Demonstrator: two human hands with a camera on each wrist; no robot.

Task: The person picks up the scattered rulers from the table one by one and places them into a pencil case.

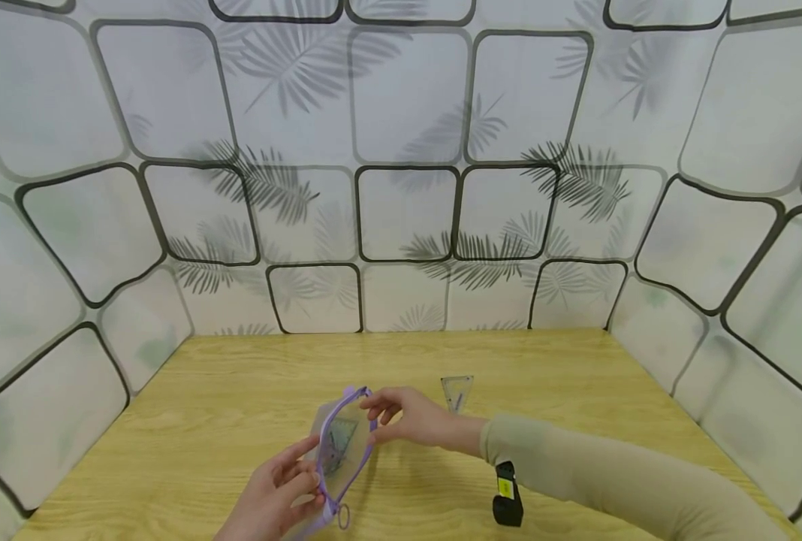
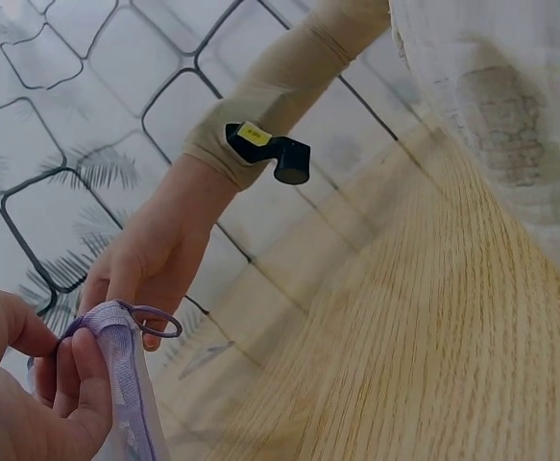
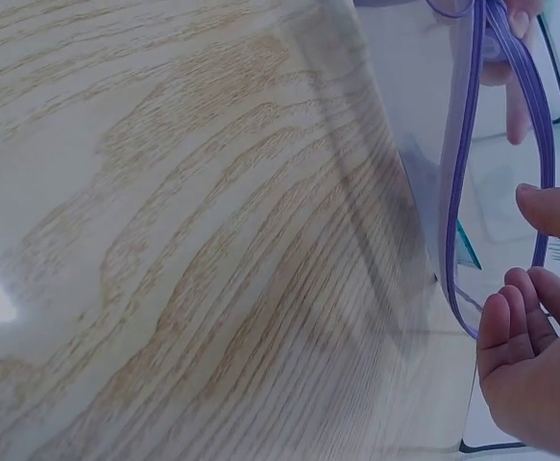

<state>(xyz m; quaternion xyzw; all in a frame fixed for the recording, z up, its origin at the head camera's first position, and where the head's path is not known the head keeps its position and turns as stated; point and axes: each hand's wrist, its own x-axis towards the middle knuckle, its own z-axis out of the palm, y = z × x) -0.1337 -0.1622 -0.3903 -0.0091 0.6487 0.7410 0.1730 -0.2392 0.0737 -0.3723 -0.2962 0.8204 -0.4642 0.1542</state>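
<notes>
Purple-edged pouch [image 1: 342,443] pinched by left fingers [image 1: 304,481] | right fingers [image 1: 381,409] loose at mouth | set square [image 1: 456,391] behind

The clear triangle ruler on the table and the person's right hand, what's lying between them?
Nothing: in the head view only bare wooden table shows between the triangle ruler and the right hand, which is at the purple-edged pouch.
</notes>
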